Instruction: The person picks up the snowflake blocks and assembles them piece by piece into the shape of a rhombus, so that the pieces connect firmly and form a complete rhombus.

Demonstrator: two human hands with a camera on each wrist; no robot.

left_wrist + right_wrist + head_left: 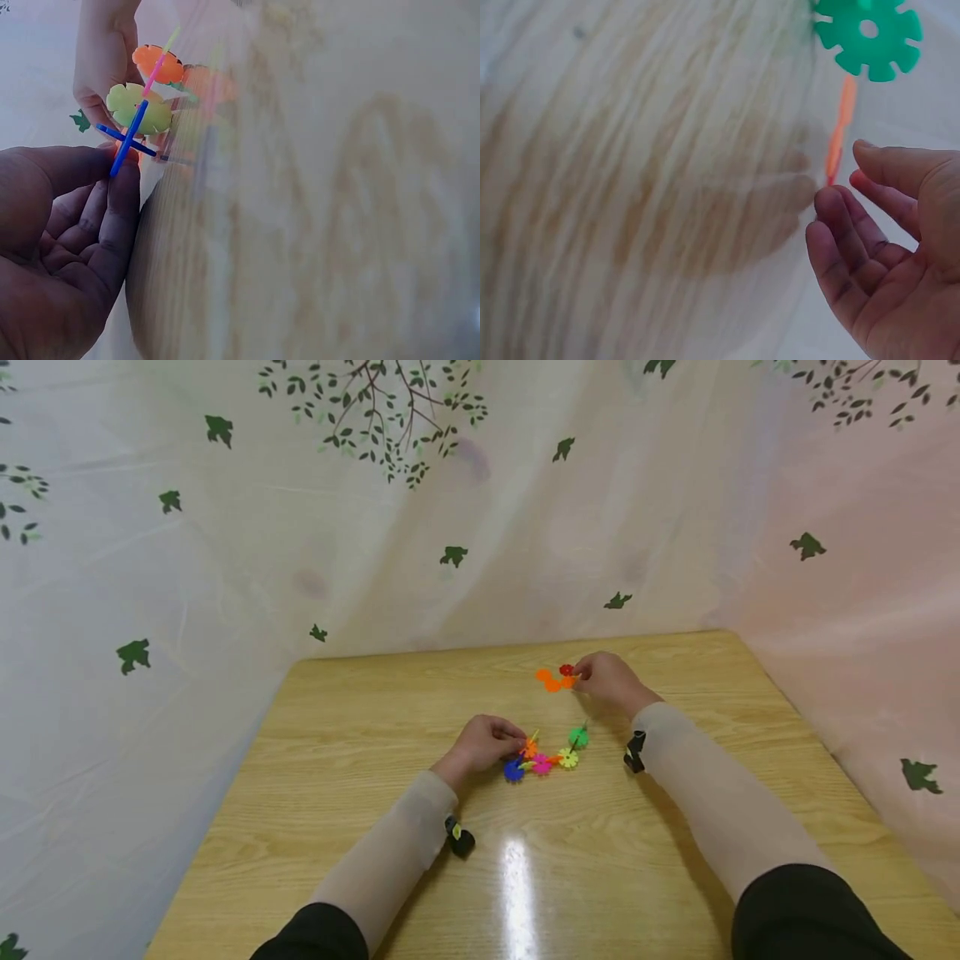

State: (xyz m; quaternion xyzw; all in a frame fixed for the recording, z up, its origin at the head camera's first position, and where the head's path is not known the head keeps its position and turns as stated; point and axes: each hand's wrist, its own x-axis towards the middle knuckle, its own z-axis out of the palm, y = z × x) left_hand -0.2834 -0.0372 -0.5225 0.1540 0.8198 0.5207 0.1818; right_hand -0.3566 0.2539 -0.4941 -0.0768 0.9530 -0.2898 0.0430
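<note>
My left hand (487,743) pinches the left end of a chain of interlocking notched plastic discs (542,765), thumb against forefinger. An orange disc and a blue disc (129,139) lie right at its fingertips. From there the chain curves through pink and yellow to a green disc (578,737) on the right. Farther back, my right hand (606,681) is at the right end of a small group of orange discs (552,685) with a red disc (567,670). In the right wrist view its thumb and fingers stand apart, fingertips close to an orange-red strip (840,127) seen edge-on.
The pieces are on a light wooden table (360,718) with a glare patch near its front. A pale curtain (525,527) printed with leaves hangs behind and along the sides. Each wrist wears a small black camera (635,752).
</note>
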